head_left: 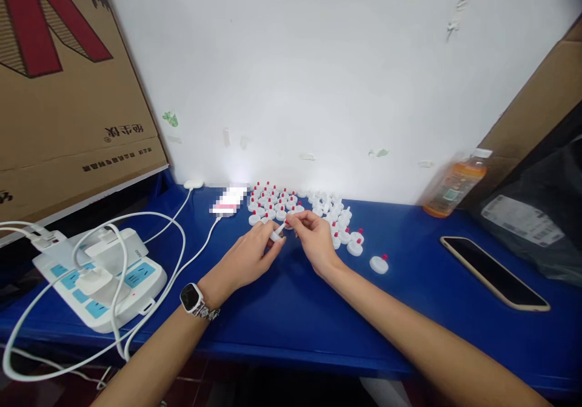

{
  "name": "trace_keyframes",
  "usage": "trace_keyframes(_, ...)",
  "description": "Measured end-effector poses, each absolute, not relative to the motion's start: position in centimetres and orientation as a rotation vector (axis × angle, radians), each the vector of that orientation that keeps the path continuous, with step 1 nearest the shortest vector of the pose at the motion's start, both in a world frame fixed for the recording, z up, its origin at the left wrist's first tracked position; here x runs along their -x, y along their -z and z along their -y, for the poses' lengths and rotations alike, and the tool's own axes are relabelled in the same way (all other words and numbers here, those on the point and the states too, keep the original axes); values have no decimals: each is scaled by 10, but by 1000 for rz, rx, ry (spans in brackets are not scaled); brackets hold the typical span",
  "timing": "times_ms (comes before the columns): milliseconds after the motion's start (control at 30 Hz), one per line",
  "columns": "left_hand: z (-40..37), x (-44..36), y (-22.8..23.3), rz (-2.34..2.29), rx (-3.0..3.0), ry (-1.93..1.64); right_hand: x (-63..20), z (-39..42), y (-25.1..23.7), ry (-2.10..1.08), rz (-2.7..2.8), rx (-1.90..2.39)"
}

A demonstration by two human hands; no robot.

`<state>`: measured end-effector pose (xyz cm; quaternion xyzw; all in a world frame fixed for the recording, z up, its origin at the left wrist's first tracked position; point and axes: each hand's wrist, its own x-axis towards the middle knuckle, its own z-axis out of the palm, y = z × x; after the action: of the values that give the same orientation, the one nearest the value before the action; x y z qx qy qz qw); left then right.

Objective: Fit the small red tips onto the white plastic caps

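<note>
Small white cap pinched between both our hands

Our left hand (254, 252) and right hand (313, 237) clamp fingertips on a white cap (277, 233), its long axis tilted up-right toward its red tip, above the blue table (291, 322); carton (68, 91) print unreadable.

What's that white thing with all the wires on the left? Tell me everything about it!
It is a white power strip, plastic by its look, lying flat near the front left edge of the blue table. Its top has light blue sockets in rows. White plugs and an adapter sit in some sockets, and white cables loop over it and trail across the table and off the edge. Neither hand touches it; the left hand is further right.
</note>
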<state>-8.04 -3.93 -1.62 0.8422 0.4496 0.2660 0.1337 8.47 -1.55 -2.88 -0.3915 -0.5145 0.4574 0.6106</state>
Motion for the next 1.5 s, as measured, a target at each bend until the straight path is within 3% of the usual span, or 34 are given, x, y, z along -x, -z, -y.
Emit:
trace_keyframes(633,43,75,21,-1223,-2440,-738,-83,25,29,-836,1483,747)
trace_keyframes(1200,29,84,18,-1323,-2521,-875,-124,-24,17,-167,2251,1167)
trace_keyframes(1400,29,84,18,-1344,-2508,-848,-133,-51,6,-309,2143,1231)
trace_keyframes(1500,29,81,19,-1332,-2507,-844,-151,-73,-4,-199,2094,1365)
